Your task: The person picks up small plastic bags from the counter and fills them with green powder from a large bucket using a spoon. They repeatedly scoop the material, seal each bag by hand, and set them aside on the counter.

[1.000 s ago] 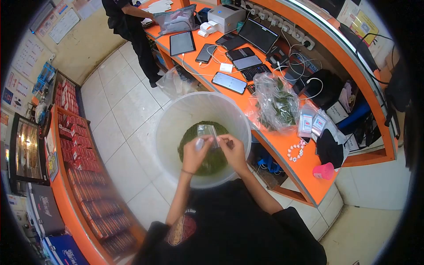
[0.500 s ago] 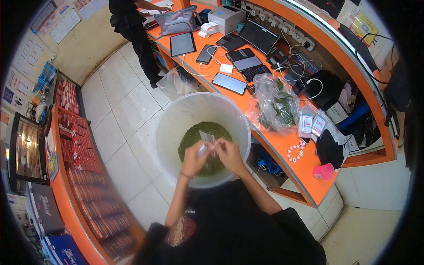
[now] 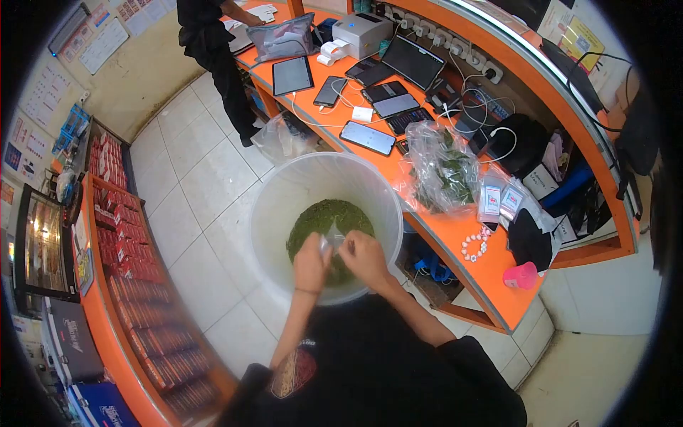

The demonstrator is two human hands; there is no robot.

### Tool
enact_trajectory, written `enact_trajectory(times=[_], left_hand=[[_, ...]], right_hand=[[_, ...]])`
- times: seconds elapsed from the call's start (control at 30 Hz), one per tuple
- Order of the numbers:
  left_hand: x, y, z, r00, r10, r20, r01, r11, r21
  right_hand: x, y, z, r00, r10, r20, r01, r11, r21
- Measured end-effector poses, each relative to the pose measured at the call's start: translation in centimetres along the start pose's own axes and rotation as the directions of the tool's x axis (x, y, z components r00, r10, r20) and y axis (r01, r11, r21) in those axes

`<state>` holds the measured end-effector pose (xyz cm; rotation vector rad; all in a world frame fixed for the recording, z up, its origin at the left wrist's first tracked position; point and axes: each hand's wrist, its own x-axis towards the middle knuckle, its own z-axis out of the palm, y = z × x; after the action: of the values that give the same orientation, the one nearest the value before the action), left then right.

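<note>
A large translucent tub [image 3: 274,206] stands below me, with a layer of chopped green leaves [image 3: 306,219] at its bottom. Over it, my left hand [image 3: 311,263] is closed on a small clear plastic bag [image 3: 334,233], and something whitish shows at its fingers. My right hand [image 3: 364,256] pinches the bag's other side. The two hands are close together, a small gap apart. The bag's pointed end sticks out beyond the fingers, over the leaves.
An orange counter [image 3: 455,274] at the right holds phones, a tablet [image 3: 292,75], a printer [image 3: 361,34], a plastic bag of leaves [image 3: 445,171] and a pink cup [image 3: 521,275]. Another person [image 3: 224,71] stands at the upper left. Shelves of red packs [image 3: 131,235] line the left.
Both hands have shifted slightly down, and the gap between them has widened a little. The other person's arm has moved slightly at the counter.
</note>
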<state>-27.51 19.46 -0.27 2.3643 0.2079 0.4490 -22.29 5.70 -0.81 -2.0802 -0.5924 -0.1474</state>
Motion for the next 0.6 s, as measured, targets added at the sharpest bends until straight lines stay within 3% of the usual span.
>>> enact_trajectory(times=[0.07,0.13,0.23,0.37,0.43,0.5,0.57,0.6], left_hand=[[0.2,0.6,-0.7,0.999,-0.003,-0.033,0.002,0.999,-0.035],[0.1,0.7,-0.7,0.998,0.034,-0.057,-0.039,0.996,-0.084],[0.1,1.2,-0.7,0.995,0.03,-0.094,-0.048,0.978,-0.203],[0.2,1.7,-0.7,0.987,-0.136,-0.091,0.094,0.926,-0.365],[0.3,0.6,-0.7,0.979,-0.188,-0.077,0.151,0.928,-0.341],[0.5,0.1,-0.9,0.969,-0.24,-0.063,0.209,0.926,-0.315],[0.8,-0.1,-1.1,0.969,0.016,-0.247,-0.06,0.983,-0.172],[1.0,0.6,-1.5,0.976,0.105,-0.191,-0.14,0.973,-0.182]], right_hand=[[0.2,-0.5,-0.3,1.0,-0.021,-0.02,0.021,1.0,-0.005],[0.6,-1.4,-0.9,0.989,0.13,0.076,-0.143,0.97,0.197],[0.9,-2.7,-1.4,0.981,0.102,0.164,-0.155,0.925,0.348],[0.3,-1.4,0.2,0.994,-0.028,0.106,-0.003,0.96,0.281],[0.4,-2.0,0.0,0.993,-0.116,0.022,0.112,0.983,0.148],[0.9,-1.8,-0.7,0.999,-0.04,0.004,0.038,0.982,0.187],[1.5,-1.8,-1.0,0.999,0.035,-0.007,-0.032,0.973,0.227],[1.5,-1.9,-0.9,0.996,0.086,0.03,-0.09,0.967,0.237]])
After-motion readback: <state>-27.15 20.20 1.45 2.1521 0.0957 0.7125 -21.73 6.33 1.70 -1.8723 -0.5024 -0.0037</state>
